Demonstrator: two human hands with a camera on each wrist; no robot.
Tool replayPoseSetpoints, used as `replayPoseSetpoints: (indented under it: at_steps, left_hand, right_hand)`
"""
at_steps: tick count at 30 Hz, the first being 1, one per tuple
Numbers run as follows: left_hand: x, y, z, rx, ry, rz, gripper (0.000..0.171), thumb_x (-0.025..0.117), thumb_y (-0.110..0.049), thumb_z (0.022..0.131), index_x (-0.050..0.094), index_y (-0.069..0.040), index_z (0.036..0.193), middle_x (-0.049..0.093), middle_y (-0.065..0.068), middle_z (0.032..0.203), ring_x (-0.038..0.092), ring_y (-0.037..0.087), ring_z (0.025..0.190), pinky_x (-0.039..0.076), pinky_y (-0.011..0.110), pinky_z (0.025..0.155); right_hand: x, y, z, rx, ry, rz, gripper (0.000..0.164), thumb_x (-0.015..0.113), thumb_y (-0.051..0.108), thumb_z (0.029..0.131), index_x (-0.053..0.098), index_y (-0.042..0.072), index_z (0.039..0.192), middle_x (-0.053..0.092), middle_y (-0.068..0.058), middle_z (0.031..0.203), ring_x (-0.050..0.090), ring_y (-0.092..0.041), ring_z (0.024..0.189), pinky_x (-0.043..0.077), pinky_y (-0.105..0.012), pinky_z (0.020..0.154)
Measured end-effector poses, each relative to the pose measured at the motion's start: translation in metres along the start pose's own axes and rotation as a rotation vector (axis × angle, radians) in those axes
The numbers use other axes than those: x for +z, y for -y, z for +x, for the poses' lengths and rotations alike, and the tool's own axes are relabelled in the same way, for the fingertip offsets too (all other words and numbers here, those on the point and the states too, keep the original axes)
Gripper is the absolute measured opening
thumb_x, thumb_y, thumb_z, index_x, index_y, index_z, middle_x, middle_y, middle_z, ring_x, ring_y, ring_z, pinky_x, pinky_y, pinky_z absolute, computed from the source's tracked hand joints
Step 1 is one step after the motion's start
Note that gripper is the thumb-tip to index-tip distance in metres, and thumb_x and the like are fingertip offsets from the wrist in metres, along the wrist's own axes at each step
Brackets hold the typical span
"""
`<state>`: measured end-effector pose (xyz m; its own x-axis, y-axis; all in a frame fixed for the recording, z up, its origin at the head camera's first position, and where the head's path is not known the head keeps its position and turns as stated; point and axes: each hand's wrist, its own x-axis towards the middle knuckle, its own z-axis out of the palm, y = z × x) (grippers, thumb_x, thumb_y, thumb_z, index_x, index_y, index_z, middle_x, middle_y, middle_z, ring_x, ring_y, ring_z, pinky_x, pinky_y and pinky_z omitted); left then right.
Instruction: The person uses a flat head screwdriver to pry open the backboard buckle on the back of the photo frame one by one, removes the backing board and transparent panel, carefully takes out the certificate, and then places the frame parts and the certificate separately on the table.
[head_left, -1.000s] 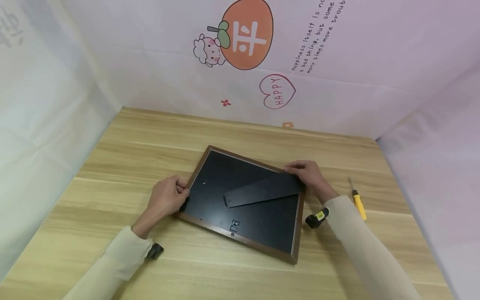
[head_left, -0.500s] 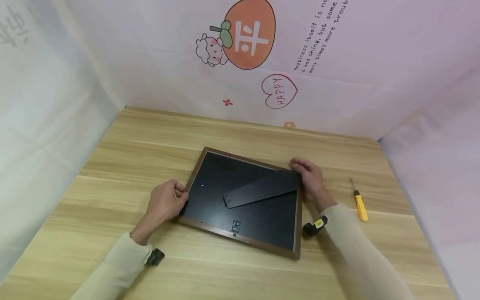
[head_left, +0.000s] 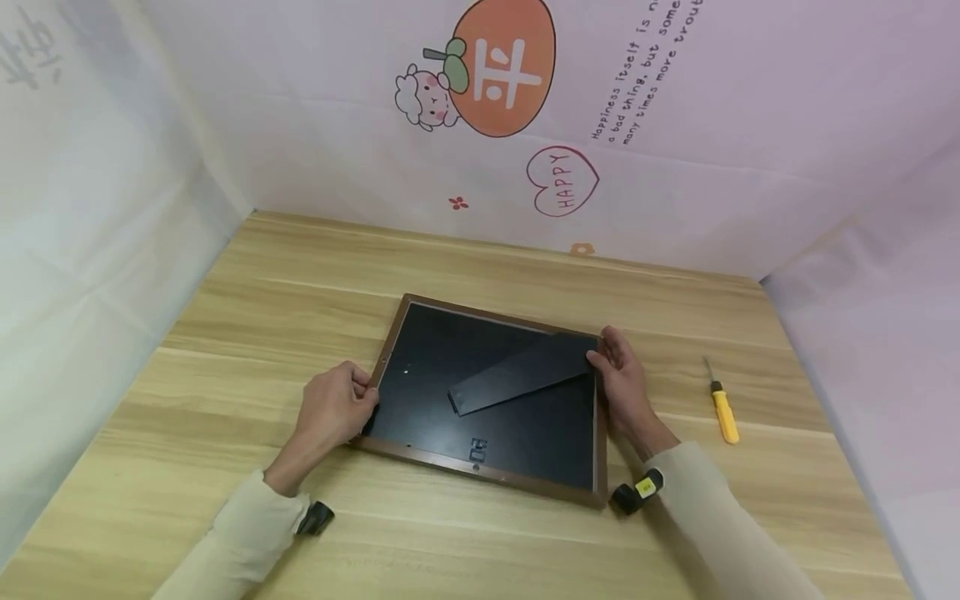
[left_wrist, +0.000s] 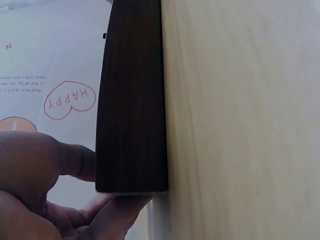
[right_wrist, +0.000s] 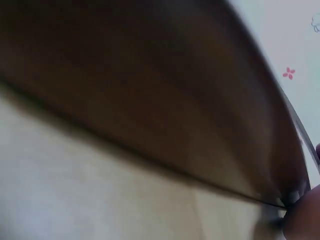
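Brown-edged and black-backed, the frame [head_left: 525,440] lies between the hands. The left hand [head_left: 332,404] pinches its edge between thumb and fingers. The right hand [head_left: 627,387] grips the opposite edge near the far corner, thumb at the end of the stand [head_left: 521,375], which slants toward the left hand. Right of the right hand, well apart, lies a yellow-handled screwdriver [head_left: 724,415].
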<state>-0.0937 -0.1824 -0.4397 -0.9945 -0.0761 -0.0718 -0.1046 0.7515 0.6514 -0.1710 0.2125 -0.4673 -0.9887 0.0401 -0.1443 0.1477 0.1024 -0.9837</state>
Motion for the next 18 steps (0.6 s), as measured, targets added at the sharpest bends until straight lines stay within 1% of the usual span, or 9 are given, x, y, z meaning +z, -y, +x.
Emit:
replayPoseSetpoints:
  at_steps: [5,9,14,15,18]
  left_hand:
    - [0.0016,-0.0013,-0.0029,-0.024,0.026,-0.012,0.017,0.062,-0.011,0.087,0.066,0.000,0.099,0.075,0.011,0.085,0.066,0.013,0.063,0.051,0.026,0.053]
    - [0.0008,-0.0009,-0.0039,-0.041,0.063,-0.023,0.017,0.063,-0.013,0.088,0.065,0.000,0.099,0.075,0.011,0.087,0.068,0.017,0.069,0.054,0.030,0.060]
    - [-0.0017,0.0032,-0.0035,-0.025,0.108,-0.041,0.019,0.067,-0.014,0.087,0.064,0.000,0.098,0.074,0.012,0.090,0.070,0.023,0.081,0.057,0.038,0.074]
    - [-0.0021,0.0041,-0.0031,-0.019,0.118,-0.044,0.019,0.068,-0.014,0.087,0.064,0.000,0.098,0.073,0.012,0.090,0.070,0.023,0.083,0.057,0.039,0.075]
    - [-0.0033,0.0065,-0.0016,-0.015,0.152,-0.057,0.020,0.069,-0.014,0.086,0.062,0.001,0.098,0.072,0.012,0.090,0.068,0.022,0.083,0.056,0.037,0.073]
  right_hand:
    - [0.0002,-0.0037,-0.0044,-0.018,0.027,0.005,0.063,0.044,0.005,0.104,0.011,0.006,0.158,0.009,-0.005,0.167,0.012,-0.018,0.154,0.014,-0.034,0.125]
    - [-0.0014,-0.0053,-0.0024,-0.027,0.045,-0.023,0.065,0.047,0.005,0.103,0.011,0.007,0.158,0.009,-0.006,0.167,0.011,-0.019,0.154,0.014,-0.036,0.125]
    - [-0.0034,-0.0062,0.0014,-0.046,0.072,-0.106,0.067,0.050,0.004,0.102,0.012,0.007,0.158,0.009,-0.005,0.167,0.010,-0.020,0.154,0.014,-0.036,0.125]
    - [-0.0037,-0.0063,0.0020,-0.051,0.078,-0.118,0.068,0.050,0.004,0.102,0.012,0.007,0.158,0.009,-0.005,0.167,0.009,-0.020,0.154,0.014,-0.036,0.125]
    - [-0.0044,-0.0063,0.0034,-0.062,0.094,-0.142,0.068,0.050,0.004,0.101,0.012,0.007,0.158,0.009,-0.006,0.167,0.009,-0.020,0.154,0.013,-0.036,0.125]
